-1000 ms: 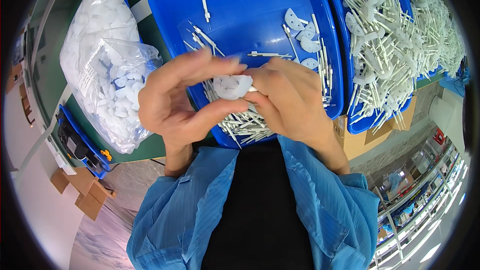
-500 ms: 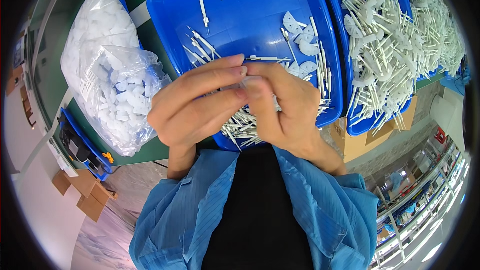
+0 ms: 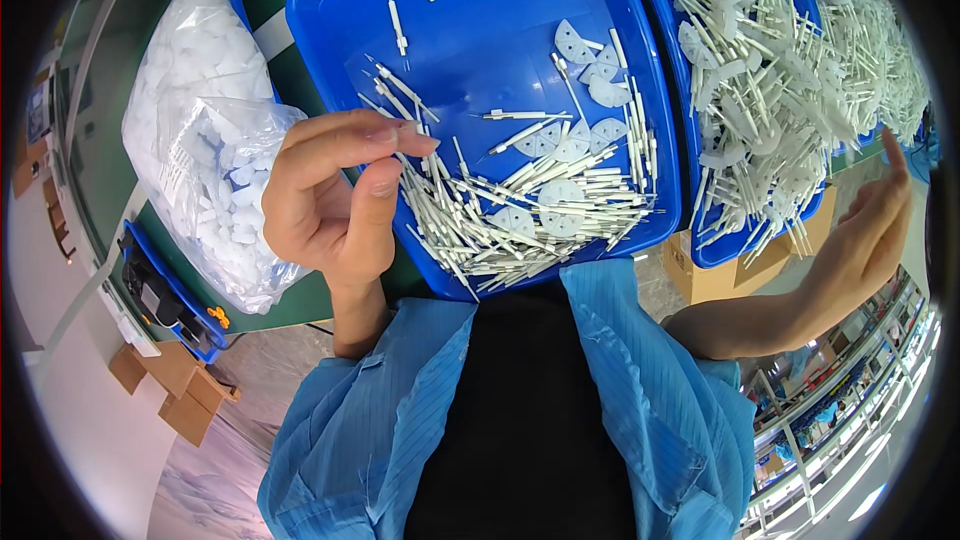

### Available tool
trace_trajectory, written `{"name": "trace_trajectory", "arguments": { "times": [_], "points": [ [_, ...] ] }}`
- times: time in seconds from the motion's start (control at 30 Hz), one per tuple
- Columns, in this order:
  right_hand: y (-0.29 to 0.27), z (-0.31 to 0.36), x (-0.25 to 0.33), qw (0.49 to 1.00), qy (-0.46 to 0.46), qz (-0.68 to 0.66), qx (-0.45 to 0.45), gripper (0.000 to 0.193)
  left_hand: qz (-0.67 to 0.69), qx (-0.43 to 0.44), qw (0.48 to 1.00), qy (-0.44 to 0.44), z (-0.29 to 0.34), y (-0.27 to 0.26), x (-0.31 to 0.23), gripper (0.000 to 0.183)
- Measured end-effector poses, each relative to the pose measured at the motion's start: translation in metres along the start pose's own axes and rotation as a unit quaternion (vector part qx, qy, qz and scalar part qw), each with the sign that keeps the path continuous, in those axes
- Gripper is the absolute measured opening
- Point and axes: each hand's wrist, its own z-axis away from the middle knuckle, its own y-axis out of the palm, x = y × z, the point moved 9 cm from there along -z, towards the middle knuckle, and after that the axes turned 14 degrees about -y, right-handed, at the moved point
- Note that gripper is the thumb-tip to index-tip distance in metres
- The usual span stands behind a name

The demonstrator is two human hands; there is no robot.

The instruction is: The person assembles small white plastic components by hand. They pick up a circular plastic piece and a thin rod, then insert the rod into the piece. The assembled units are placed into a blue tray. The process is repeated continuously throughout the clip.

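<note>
My left hand [image 3: 335, 195] hovers over the left rim of the large blue tray [image 3: 480, 50], near the clear plastic bag. Its fingers are bent, the thumb a little apart beneath them, and nothing shows between. In that tray lie a heap of thin white rods [image 3: 530, 260] with narrow tips and several translucent fan-shaped plates [image 3: 572, 42] with small holes. Far to the right, my right hand [image 3: 865, 230] is stretched out beside the piled trays, index finger extended, with nothing visible in it.
A second blue tray [image 3: 690, 110] holds piled rods and plates; a further pile [image 3: 870, 40] lies beyond it. The clear bag [image 3: 235, 180] of white plastic pieces stands left on the green table [image 3: 285, 70]. A cardboard box [image 3: 700, 275] sits below at right.
My hands, together over the tray before, have parted. The right has swung far right toward the piles; the left has drawn slightly left, uncovering the rod heap.
</note>
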Motion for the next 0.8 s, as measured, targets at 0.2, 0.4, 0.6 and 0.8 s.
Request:
{"name": "trace_trajectory", "arguments": {
  "times": [0.2,0.4,0.6,0.8],
  "points": [
    [0.085,0.051,0.112,0.924,-0.193,-0.286,0.162,0.019,0.000,-0.003,1.000,0.001,-0.001,0.006,0.002,0.014],
    [0.144,0.109,0.165,0.848,-0.357,-0.266,0.286,0.016,-0.017,-0.003,1.000,0.002,-0.006,0.013,-0.003,0.015],
    [0.142,0.114,0.162,0.849,-0.354,-0.324,0.223,0.015,-0.180,0.024,0.980,-0.086,-0.048,0.042,0.004,0.014],
    [0.116,0.111,0.158,0.812,-0.350,-0.375,0.278,0.022,-0.290,0.161,0.943,-0.034,-0.058,0.097,0.005,0.023]
  ]
}}
